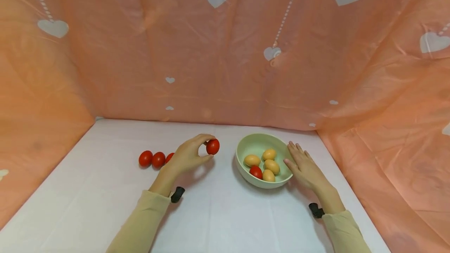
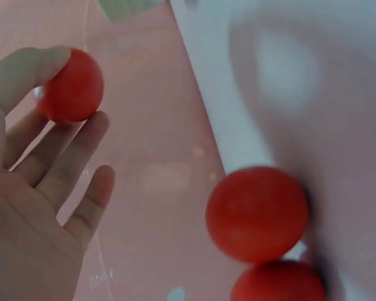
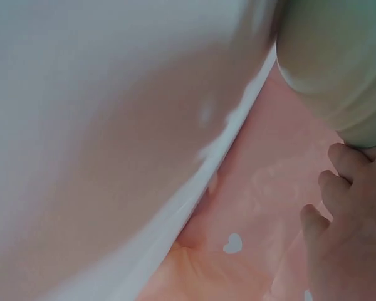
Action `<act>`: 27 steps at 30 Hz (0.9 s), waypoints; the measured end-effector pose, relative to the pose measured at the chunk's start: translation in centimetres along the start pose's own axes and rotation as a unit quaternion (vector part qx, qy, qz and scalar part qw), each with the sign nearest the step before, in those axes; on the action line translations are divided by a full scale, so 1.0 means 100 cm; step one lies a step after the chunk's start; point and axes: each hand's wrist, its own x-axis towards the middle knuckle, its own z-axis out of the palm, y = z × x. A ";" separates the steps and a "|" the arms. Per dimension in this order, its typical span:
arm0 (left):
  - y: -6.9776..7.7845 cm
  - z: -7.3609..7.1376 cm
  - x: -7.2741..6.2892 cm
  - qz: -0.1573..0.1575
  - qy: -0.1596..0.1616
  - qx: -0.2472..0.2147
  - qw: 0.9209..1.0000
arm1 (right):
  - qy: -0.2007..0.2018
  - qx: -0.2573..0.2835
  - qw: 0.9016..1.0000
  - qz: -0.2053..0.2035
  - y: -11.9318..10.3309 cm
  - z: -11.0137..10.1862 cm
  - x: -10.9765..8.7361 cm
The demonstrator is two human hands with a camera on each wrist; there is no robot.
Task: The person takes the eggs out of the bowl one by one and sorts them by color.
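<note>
My left hand point(image 1: 188, 155) pinches a red cherry tomato point(image 1: 212, 146) between thumb and fingers, held above the table left of the bowl. In the left wrist view that tomato point(image 2: 75, 86) looks smooth and round. A light green bowl point(image 1: 242, 143) holds several yellow egg-shaped pieces point(image 1: 252, 161) and one red tomato point(image 1: 256, 172). My right hand point(image 1: 306, 167) has its fingers extended at the bowl's right rim. In the right wrist view its fingertips point(image 3: 344, 160) meet the bowl's outer wall point(image 3: 332, 69).
Left of my left hand, a row of red tomatoes point(image 1: 158, 160) lies on the white tabletop point(image 1: 225, 214); the hand partly hides the nearest one. An orange-pink curtain point(image 1: 218, 65) with white hearts encloses the back and sides.
</note>
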 end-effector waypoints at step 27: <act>-0.023 -0.003 -0.013 -0.060 -0.077 0.076 0.992 | -0.002 0.015 1.000 0.004 -0.001 -0.001 0.001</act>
